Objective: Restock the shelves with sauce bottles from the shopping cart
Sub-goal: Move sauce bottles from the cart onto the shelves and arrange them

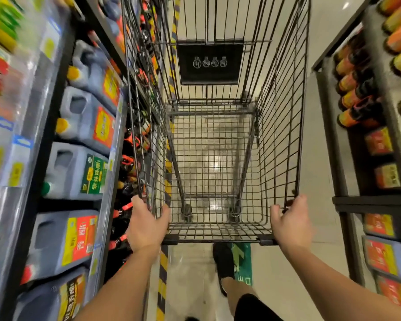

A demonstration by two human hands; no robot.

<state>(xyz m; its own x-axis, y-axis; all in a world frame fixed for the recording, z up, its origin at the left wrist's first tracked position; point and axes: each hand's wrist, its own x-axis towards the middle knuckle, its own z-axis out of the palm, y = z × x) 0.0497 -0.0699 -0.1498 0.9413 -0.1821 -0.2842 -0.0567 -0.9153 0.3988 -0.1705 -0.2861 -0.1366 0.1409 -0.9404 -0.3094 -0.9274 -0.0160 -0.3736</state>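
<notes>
Shopping cart (pixel 280 112): basket empty. Near rim corners gripped by left hand (pixel 146 225), right hand (pixel 289 225); fingers (pixel 300 200) curled over wire, likely for steering between shelves (pixel 116 144).

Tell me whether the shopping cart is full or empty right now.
Empty: the shopping cart holds no bottles, and the floor shows through its wire bottom. Left hand and right hand grip its near rim.
</notes>
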